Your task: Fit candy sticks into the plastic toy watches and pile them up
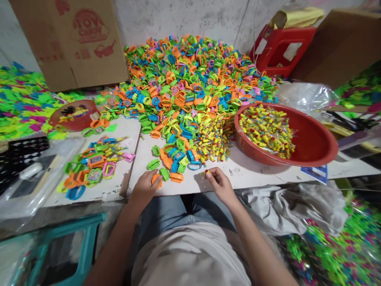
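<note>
Near the front edge of the white table (190, 186), my left hand (145, 186) has its fingers closed round an orange toy watch (156, 180). My right hand (219, 183), further right, pinches a small yellow and red candy packet (207, 173). Loose green, blue and orange toy watches (177, 156) lie between and beyond my hands. A heap of yellow candy packets (212, 139) sits just behind my right hand. More packets fill the left part of a red basin (315, 139). At the left lies a group of watches with packets (97, 161).
A large heap of toy watches (190, 75) rises against the wall. A cardboard box (74, 43) stands back left, near a small red bowl (73, 117). A red stool (281, 47) is back right. A teal stool (71, 250) stands low at the left; plastic bags (291, 206) hang at the right.
</note>
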`<state>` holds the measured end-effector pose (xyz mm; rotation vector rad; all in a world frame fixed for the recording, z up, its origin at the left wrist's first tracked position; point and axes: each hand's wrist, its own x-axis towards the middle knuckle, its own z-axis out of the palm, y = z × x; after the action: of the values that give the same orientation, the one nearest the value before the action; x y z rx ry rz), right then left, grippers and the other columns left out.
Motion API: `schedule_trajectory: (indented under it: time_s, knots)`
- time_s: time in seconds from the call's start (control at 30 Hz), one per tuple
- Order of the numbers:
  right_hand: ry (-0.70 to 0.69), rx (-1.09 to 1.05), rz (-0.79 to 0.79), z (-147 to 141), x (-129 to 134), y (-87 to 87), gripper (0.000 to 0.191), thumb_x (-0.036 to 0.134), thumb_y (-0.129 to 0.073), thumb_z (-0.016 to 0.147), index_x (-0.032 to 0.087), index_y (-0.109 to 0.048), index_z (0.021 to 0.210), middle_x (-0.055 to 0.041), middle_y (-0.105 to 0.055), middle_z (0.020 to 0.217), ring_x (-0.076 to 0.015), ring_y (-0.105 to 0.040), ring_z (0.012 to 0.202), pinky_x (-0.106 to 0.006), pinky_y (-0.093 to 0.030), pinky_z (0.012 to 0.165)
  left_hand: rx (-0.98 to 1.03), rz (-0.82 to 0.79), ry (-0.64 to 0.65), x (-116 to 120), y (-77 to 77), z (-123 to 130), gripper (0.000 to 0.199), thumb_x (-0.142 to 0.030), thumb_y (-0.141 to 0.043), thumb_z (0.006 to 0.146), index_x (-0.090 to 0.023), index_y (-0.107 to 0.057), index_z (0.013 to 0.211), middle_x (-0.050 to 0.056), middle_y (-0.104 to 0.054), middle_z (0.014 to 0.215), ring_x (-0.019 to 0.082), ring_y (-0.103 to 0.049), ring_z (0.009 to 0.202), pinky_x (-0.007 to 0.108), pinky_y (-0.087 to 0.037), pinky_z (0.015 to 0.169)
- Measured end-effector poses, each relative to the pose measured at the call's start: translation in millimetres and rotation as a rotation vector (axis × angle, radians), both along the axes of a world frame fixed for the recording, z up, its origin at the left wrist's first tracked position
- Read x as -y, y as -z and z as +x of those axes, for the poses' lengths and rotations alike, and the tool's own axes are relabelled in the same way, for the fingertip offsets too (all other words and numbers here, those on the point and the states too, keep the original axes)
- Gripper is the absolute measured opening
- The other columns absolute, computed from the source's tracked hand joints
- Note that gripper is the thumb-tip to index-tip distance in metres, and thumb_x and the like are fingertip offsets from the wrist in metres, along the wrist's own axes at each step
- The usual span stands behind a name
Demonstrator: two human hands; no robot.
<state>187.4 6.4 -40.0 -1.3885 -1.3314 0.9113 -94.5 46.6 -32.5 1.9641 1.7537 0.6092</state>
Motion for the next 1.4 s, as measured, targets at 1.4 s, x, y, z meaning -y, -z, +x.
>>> schedule_trajectory:
  time_s: [1.4]
  knots:
    - [-0.279,-0.005,0.042,-47.5,41.5,-41.7,0.036,0.048,-0.036,0.098,0.021,-0.049,0.118,-0.0058,-0.064,0.098,-0.0177,-0.061,0.091,-0.029,-0.049,0.08,1.444,-0.529,-0.196,52.9,-40.6,85.2,0.066,-0.062,-0.071,0.068,-0.016,-0.057,0.113,0.012,-0.063,0.116,0.027,-0.06,0.111,0.042,-0.052,0.092]
